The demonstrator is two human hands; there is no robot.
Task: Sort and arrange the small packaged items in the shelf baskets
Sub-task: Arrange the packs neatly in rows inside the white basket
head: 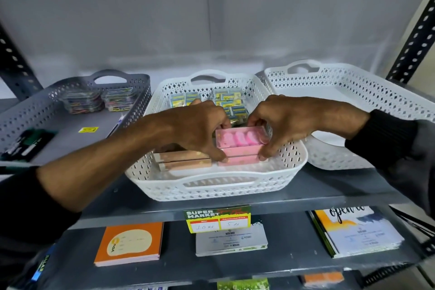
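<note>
A white perforated basket (289,162) stands in the middle of the grey shelf. Inside it, my left hand (195,127) and my right hand (282,122) both grip a stack of clear boxes with pink contents (240,140), one hand at each end. Beside the stack on the left lie orange-tan boxes (183,159), partly under my left hand. Small yellow-and-blue packets (231,100) fill the back of the same basket.
A grey basket (58,106) on the left holds clear cases of coloured items (82,101) and a dark packet (28,143). A white basket (353,92) stands on the right. A price tag (217,219) hangs on the shelf edge; notebooks (129,243) lie on the lower shelf.
</note>
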